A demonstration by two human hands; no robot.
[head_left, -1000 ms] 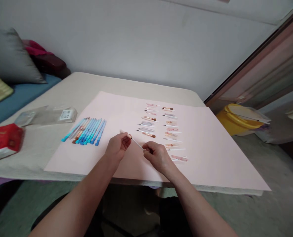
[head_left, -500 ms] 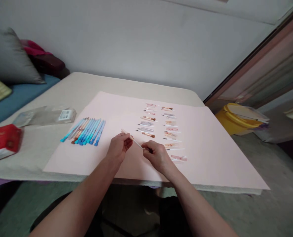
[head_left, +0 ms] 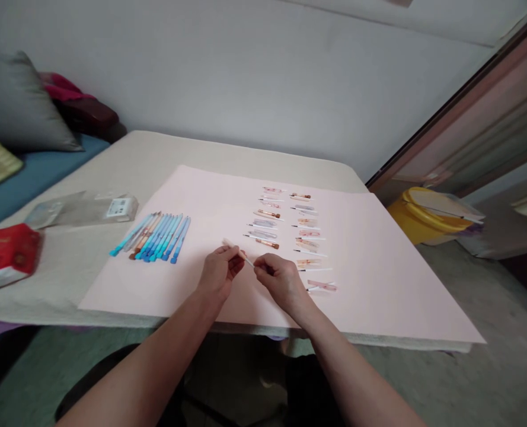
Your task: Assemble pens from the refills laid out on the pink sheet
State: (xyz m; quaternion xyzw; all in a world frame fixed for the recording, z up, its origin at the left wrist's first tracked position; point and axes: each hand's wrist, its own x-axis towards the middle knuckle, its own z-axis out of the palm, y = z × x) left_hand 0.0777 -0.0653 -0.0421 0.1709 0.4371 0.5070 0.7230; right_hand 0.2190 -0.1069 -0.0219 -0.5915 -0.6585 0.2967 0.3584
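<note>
My left hand (head_left: 219, 271) is closed around a pale pen barrel (head_left: 228, 242), whose end sticks out past the fingertips. A thin white pen refill (head_left: 248, 260) runs between the two hands, one end at the barrel, the other pinched in my right hand (head_left: 280, 281). Whether its tip sits inside the barrel is hidden by my fingers. To the right lie two columns of taken-apart pens, with clear and brown barrels (head_left: 268, 243) beside white refills (head_left: 310, 252). On the left, several blue and brown pens (head_left: 165, 237) lie side by side in a bunch.
A large pale pink sheet (head_left: 379, 284) covers much of the cloth-topped table (head_left: 156, 151). Left of it are a clear plastic bag (head_left: 80, 210) and a red tissue pack (head_left: 9, 252). A yellow bucket (head_left: 405, 216) stands on the floor at right.
My left hand has shifted slightly right, toward my right hand. Less of the white refill shows between them now.
</note>
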